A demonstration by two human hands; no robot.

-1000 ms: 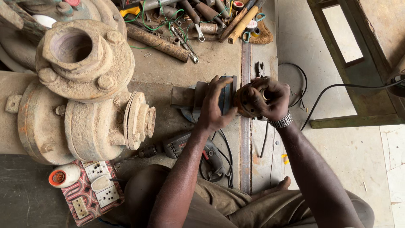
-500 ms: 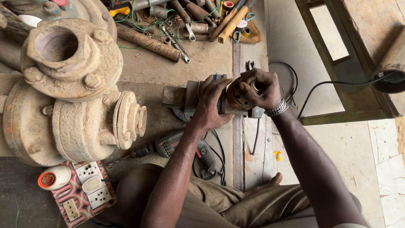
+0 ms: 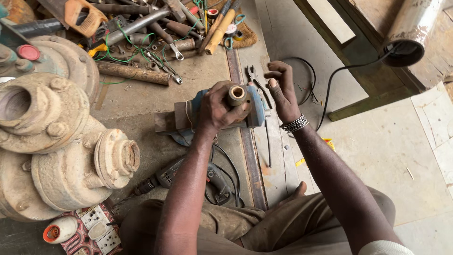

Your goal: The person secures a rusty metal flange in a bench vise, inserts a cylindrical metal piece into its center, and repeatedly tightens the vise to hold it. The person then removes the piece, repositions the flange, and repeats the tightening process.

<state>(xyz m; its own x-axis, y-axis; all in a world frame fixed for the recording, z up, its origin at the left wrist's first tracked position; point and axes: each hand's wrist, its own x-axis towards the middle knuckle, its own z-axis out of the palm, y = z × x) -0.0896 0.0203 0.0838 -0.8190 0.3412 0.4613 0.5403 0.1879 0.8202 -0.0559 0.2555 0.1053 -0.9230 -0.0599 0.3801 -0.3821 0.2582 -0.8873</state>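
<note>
My left hand is closed around a short brown hollow cylinder, its open end facing up. It rests over a blue power tool body that lies on the dusty floor. Beside the blue tool, to its right, my right hand is lifted off the cylinder with its fingers loosely spread and nothing in it. A metal bracelet circles that wrist. My knees are in view at the bottom.
Large dusty cast pump housings stand at left. A drill with black cable lies near my knee. Wrenches, pipes and a saw pile up at the back. Pliers, a socket strip and a metal rail lie around.
My right hand has let go of the cylinder and drawn back to the right. My left hand now holds the cylinder alone. The camera view has shifted and moved closer.
</note>
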